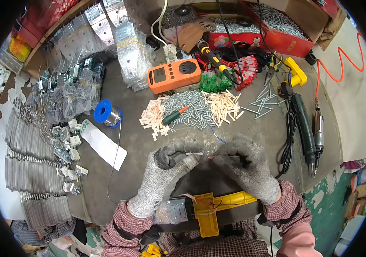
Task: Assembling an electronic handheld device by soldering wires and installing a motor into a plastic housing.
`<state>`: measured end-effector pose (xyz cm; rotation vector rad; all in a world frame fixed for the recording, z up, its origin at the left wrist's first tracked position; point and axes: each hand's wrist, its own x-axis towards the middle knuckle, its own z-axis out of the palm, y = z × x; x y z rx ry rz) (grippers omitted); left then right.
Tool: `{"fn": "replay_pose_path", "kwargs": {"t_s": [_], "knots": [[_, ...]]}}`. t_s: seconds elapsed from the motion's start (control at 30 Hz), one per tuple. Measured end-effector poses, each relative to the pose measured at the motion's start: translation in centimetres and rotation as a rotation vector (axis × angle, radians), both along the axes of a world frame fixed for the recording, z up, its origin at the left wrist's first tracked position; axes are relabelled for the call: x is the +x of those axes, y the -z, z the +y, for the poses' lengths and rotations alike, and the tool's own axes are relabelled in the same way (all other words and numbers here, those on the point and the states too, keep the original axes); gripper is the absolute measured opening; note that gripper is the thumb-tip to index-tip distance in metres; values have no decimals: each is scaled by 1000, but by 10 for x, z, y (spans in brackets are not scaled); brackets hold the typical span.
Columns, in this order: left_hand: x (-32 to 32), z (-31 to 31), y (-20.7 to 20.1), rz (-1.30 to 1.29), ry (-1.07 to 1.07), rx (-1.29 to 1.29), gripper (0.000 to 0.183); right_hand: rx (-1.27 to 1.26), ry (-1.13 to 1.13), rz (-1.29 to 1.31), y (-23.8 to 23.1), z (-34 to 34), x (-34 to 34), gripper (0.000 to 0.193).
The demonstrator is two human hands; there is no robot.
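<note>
Head view: above the desk [272,132], the left hand [162,167] pinches a small pale piece [195,153]; the right hand [251,160] pinches a thin reddish wire [225,156]. The wire lies just right of the piece, apart, both running roughly left to right.

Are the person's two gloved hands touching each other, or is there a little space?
Apart. The head view shows it: a narrow gap, with grey tabletop visible, separates the left hand from the right hand.
</note>
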<state>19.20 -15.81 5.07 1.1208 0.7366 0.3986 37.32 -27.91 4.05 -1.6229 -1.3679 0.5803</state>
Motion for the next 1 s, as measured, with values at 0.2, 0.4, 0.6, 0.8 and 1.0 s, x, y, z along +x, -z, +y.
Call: {"fn": "replay_pose_path", "kwargs": {"t_s": [0.2,0.4,0.6,0.8,1.0], "knots": [[-2,-2,4,4,39,66,25,57,-29,10,2,1,-1,25],[2,-14,3,-22,26,625,14,5,12,-31,1,0,-5,21],[1,-8,4,102,10,125,17,24,-103,7,-1,1,2,21],[2,-12,8,48,51,315,17,47,-172,-156,3,2,8,21],[-1,-14,7,-10,-16,343,21,-6,-195,5,-4,1,1,39]]}}
